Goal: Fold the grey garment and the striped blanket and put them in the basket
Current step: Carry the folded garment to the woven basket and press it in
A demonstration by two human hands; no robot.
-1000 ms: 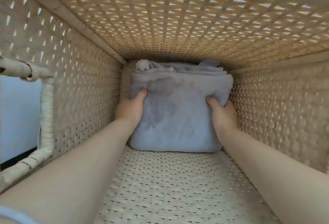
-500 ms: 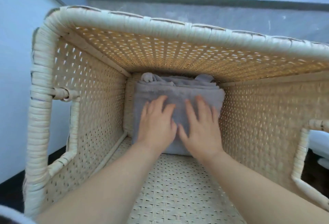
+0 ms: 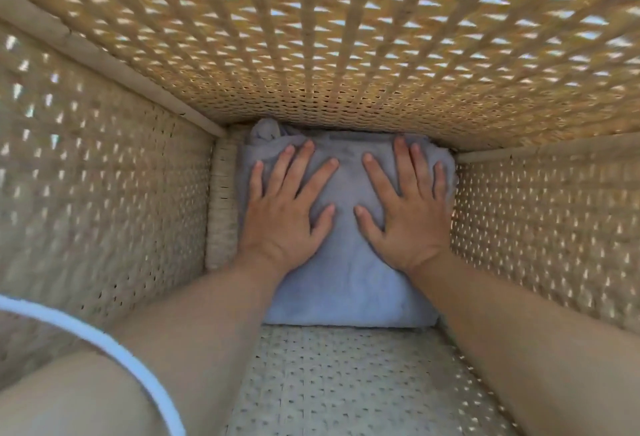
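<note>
- Both arms reach deep into the woven basket (image 3: 104,193). The left hand (image 3: 284,214) and right hand (image 3: 405,217) lie side by side on the folded grey garment (image 3: 346,290).
- Each grip is wide, with fingers straight and spread and palms flat. They press on the cloth rather than clutching it, probably to flatten the bundle so it sits low and leaves room above.
- The garment lies at the basket's deep end, snug between the side walls. Its top edge is bunched against the far wall.
- The basket holds the garment. The striped blanket is not in sight, so I'd judge that half of the job is not yet done.
- A white sleeve edge (image 3: 104,338) crosses the left arm.
</note>
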